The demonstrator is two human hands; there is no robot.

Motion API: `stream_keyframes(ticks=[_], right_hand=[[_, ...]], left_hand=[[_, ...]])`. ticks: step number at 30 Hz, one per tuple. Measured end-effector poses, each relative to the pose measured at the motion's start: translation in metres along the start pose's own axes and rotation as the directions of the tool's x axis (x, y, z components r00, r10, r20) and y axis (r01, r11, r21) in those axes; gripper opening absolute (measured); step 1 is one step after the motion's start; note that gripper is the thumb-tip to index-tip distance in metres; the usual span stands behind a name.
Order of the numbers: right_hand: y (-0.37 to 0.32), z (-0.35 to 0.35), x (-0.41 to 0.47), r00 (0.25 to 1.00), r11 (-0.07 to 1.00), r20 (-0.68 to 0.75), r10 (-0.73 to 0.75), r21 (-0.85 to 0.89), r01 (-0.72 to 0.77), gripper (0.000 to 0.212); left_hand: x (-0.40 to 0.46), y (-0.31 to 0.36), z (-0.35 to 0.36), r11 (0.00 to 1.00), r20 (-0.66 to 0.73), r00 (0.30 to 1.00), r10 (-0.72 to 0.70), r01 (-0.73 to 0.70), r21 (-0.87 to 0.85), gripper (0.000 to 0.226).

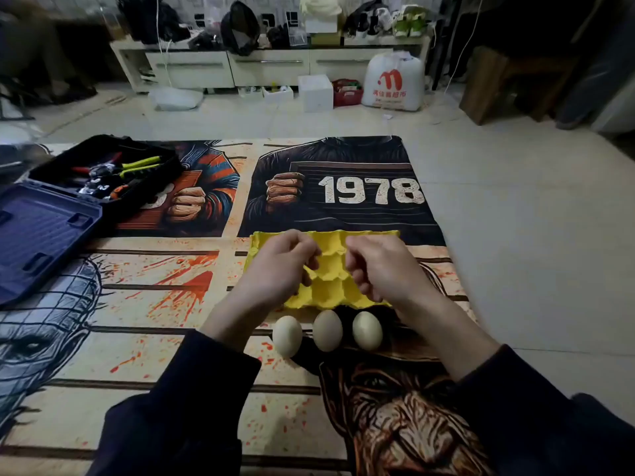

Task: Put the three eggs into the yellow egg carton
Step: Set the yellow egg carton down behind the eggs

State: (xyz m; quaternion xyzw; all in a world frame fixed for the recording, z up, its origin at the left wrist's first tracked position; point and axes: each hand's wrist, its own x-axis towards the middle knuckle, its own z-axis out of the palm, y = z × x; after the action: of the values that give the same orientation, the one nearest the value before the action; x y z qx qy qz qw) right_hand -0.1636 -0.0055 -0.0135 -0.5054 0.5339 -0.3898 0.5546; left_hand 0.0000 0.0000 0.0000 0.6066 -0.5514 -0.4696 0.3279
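A yellow egg carton [330, 269] lies open on a printed mat, its cups empty where visible. Three pale eggs lie in a row just in front of its near edge: the left egg [287, 336], the middle egg [327, 330] and the right egg [367, 330]. My left hand [280, 266] hovers over the carton's left side with fingers loosely curled, holding nothing. My right hand [379, 269] hovers over the carton's right side, fingers also curled and empty. Both hands hide parts of the carton.
The printed mat [171, 338] covers the floor. An open blue and black tool case [86, 197] with pliers sits at the left. Beyond the mat are a white low cabinet [268, 67], a white box [315, 93] and a white bag [393, 80].
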Motion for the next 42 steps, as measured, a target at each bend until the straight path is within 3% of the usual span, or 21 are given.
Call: stream_keyframes(ticks=[1, 3, 5, 8, 14, 18, 25, 33, 38, 42], right_hand=[[0.002, 0.000, 0.001, 0.998, 0.984, -0.037, -0.060, -0.168, 0.052, 0.035], [0.009, -0.004, 0.004, 0.983, 0.841, -0.072, -0.170, -0.530, 0.107, 0.020], [0.016, -0.006, 0.002, 0.977, 0.649, -0.046, -0.210, -0.754, 0.104, 0.011], [0.026, -0.009, 0.001, 0.964, 0.441, -0.027, -0.266, -0.892, 0.097, 0.024], [0.032, -0.011, 0.001, 0.974, 0.314, 0.042, -0.221, -0.943, 0.112, 0.028], [0.032, -0.012, 0.001, 0.975, 0.285, 0.045, -0.219, -0.953, 0.108, 0.025], [0.030, -0.012, 0.001, 0.979, 0.296, 0.043, -0.199, -0.950, 0.102, 0.025], [0.027, -0.012, 0.000, 0.980, 0.307, 0.033, -0.196, -0.947, 0.093, 0.017], [0.024, -0.011, 0.000, 0.981, 0.318, 0.002, -0.194, -0.946, 0.065, 0.014], [0.025, -0.011, 0.000, 0.981, 0.334, -0.008, -0.193, -0.941, 0.058, 0.014]], left_hand=[[0.001, -0.002, -0.002, 0.984, -0.054, 0.998, 0.040, -0.030, 0.177, 0.017], [0.005, -0.010, -0.006, 0.855, -0.156, 0.981, 0.112, -0.015, 0.519, 0.011], [0.004, -0.016, -0.009, 0.720, -0.125, 0.992, 0.019, 0.073, 0.690, 0.028], [0.001, -0.022, -0.011, 0.628, -0.025, 0.985, -0.170, 0.128, 0.767, 0.045], [0.005, -0.034, -0.011, 0.542, 0.034, 0.974, -0.223, 0.095, 0.835, 0.058], [0.006, -0.039, -0.011, 0.498, 0.034, 0.975, -0.220, 0.082, 0.863, 0.051], [0.006, -0.035, -0.009, 0.524, 0.066, 0.962, -0.265, 0.086, 0.848, 0.054], [-0.001, -0.024, -0.014, 0.633, 0.128, 0.968, -0.218, 0.040, 0.773, 0.047], [0.000, -0.014, -0.026, 0.778, 0.111, 0.988, -0.106, 0.013, 0.628, 0.036], [0.002, -0.013, -0.030, 0.818, 0.047, 0.998, -0.036, 0.002, 0.575, 0.029]])
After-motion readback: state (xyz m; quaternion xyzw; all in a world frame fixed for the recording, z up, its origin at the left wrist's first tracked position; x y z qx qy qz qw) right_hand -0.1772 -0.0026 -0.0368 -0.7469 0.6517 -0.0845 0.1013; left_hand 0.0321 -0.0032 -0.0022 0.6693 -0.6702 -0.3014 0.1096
